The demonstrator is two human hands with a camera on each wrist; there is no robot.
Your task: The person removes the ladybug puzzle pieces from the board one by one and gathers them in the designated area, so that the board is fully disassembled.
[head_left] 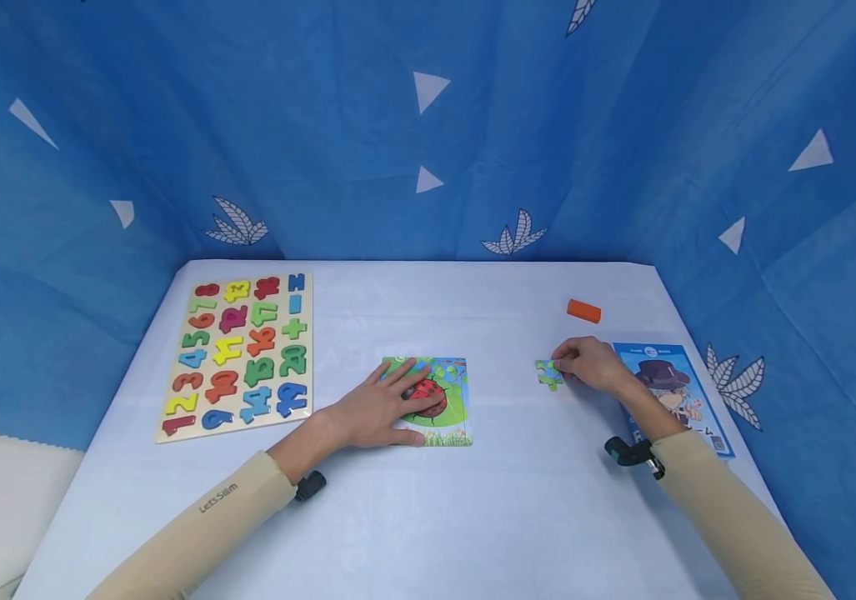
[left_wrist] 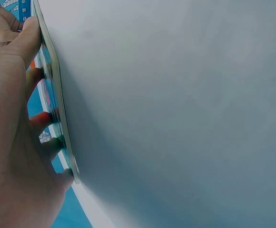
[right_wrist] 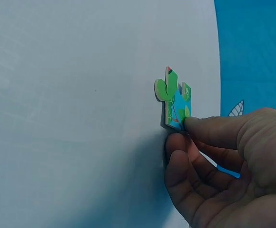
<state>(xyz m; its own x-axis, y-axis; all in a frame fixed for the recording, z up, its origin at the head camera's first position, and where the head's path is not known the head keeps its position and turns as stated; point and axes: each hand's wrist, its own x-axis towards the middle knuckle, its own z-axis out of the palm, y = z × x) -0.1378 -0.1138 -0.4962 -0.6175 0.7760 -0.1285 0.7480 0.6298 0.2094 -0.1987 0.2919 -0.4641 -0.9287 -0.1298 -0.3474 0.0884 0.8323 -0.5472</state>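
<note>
Table [head_left: 488, 517]: white, with blue patterned curtain [head_left: 503, 117] around it
Right hand [head_left: 590, 364]: thumb and fingers pinch one edge of a puzzle piece [head_left: 547, 373]
Puzzle piece: well right of the ladybug puzzle [head_left: 458, 400]
Left hand [head_left: 381, 410]: fingers spread, resting across the ladybug puzzle
Orange block [head_left: 583, 311]: just beyond the right hand
Booklet [head_left: 677, 385]: partly behind the right forearm
Number board [head_left: 283, 300]: left of the ladybug puzzle
</note>
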